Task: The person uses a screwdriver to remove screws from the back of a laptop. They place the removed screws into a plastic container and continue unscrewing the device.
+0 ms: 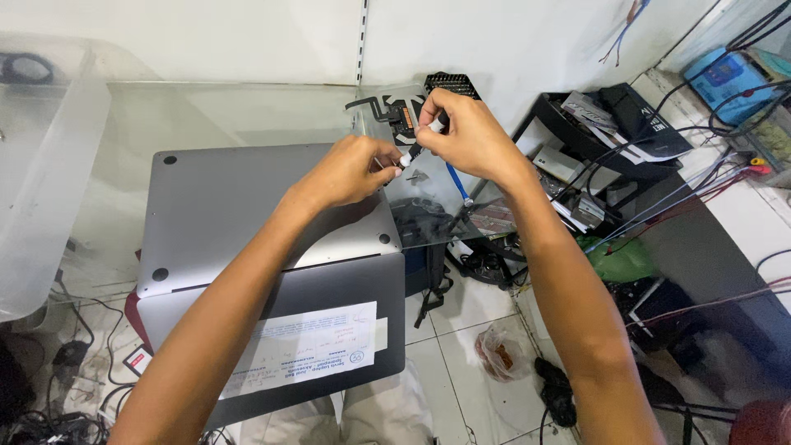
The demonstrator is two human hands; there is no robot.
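my right hand [470,136] has its fingers [438,105] closed around a small black-and-white screwdriver [422,140] while my left hand [350,171] pinches its tip just above the back right corner of the upturned grey laptop [255,210] on the glass bench [247,111], a black part [394,114] lying just beyond.

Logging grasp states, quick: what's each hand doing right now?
Left hand: fingers pinched on the tip of the small screwdriver.
Right hand: closed around the screwdriver's handle.
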